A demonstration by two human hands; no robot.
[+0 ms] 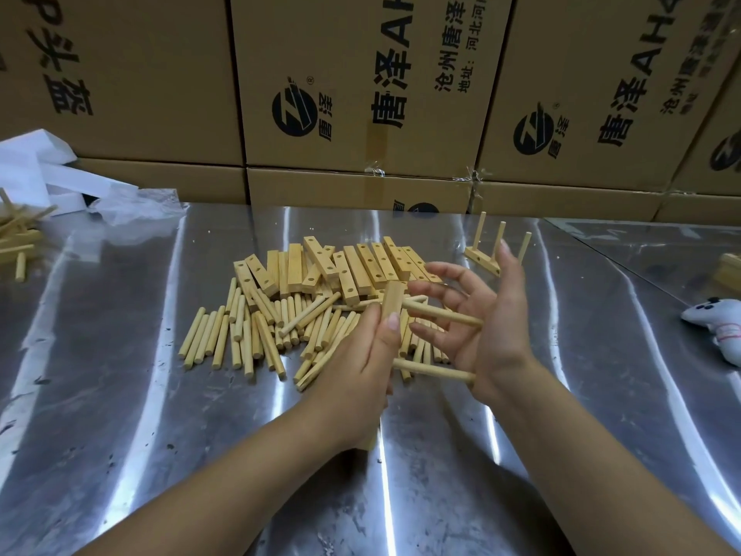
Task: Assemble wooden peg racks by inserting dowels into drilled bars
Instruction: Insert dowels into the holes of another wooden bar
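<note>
Holding a drilled bar (392, 300) on end at the centre of the frame, the left hand (361, 355) has its grip closed around it, fingers and thumb wrapped about the wood. The bar's top sticks out above the thumb, and its lower end peeks out beneath the wrist.

Two dowels stick out of the bar toward the right. The upper dowel (445, 315) and the lower dowel (433, 369) run nearly parallel. The right hand (493, 327) stands beside them with its grip wide open, fingers straight and spread, palm turned toward the dowel tips and holding nothing. The lower dowel's tip meets the heel of that palm; whether the upper one touches cannot be told.

Both hands hover over a shiny metal surface (160, 395). Just behind them lies a heap of drilled bars (320, 262), and left of centre a spread of loose dowels (248, 335). A finished rack (483, 258) with three upright pegs stands right of centre, behind the right hand's fingers.

Printed cardboard boxes (361, 74) fill the top of the frame. White wrapping (40, 170) sits at the upper left, with more wooden sticks (16, 238) at the left edge below it. A small white stuffed toy (717, 323) lies at the right edge.
</note>
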